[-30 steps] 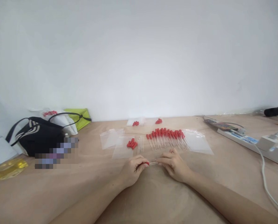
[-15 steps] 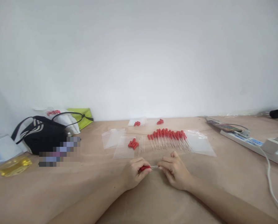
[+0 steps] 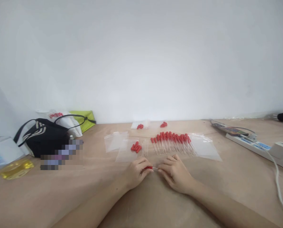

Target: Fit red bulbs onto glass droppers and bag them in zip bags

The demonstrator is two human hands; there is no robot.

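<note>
Between the fingers of my left hand (image 3: 137, 173) is a red rubber dropper bulb (image 3: 149, 167), mostly covered by them. My right hand (image 3: 175, 174) pinches a thin clear dropper tube (image 3: 155, 169) whose other end meets the bulb's opening. Bulb and tube lie in one line, level, low over the table. Just beyond my hands, a row of droppers with red bulbs (image 3: 171, 136) lies side by side, tubes towards me. Left of that row are several bare tubes (image 3: 145, 148) and a small heap of loose red bulbs (image 3: 136, 147).
Clear plastic bags (image 3: 204, 147) lie right of the row, with others (image 3: 114, 141) at the left. More red bulbs (image 3: 163, 124) sit farther back. A black bag (image 3: 45, 139) and a yellow bottle (image 3: 16, 169) stand left. A white power strip (image 3: 250, 144) with a cable (image 3: 277, 177) lies right.
My hands have drawn slightly closer together, and less of the bulb and tube shows between them. The view has shifted a little.
</note>
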